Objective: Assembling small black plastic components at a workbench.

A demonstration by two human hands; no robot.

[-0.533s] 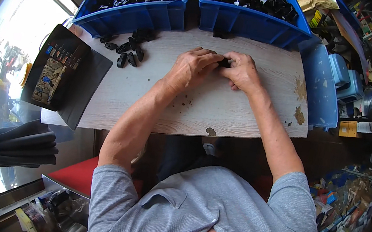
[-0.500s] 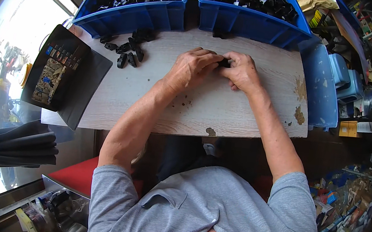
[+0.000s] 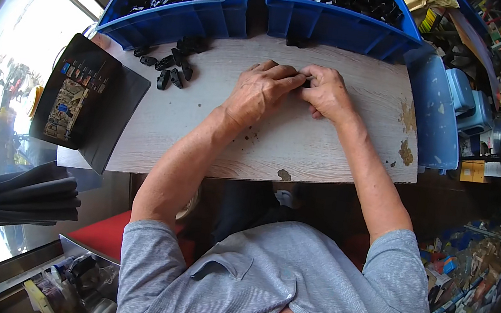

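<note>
Both my hands meet over the far middle of the pale wooden table (image 3: 201, 144). Between the fingertips is a small black plastic part (image 3: 306, 83), mostly hidden by them. My left hand (image 3: 264, 85) is closed on it, back of the hand upward. Thumb and fingers of my right hand (image 3: 327, 91) pinch the same part from the other side. To the left of my hands lies a loose group of several black plastic parts (image 3: 176, 61). One more dark part (image 3: 295, 41) rests against the foot of the right blue bin.
Two blue bins full of small black parts, a left bin (image 3: 179, 23) and a right bin (image 3: 336, 32), line the far edge. A tablet in a dark case (image 3: 78, 96) stands at the left. A translucent blue tub (image 3: 434, 117) hangs by the right edge; cluttered goods (image 3: 469, 274) lie beyond.
The fingers have shifted slightly around the black part, and less of it shows now. Both hands stay in about the same place; the loose parts have not moved.
</note>
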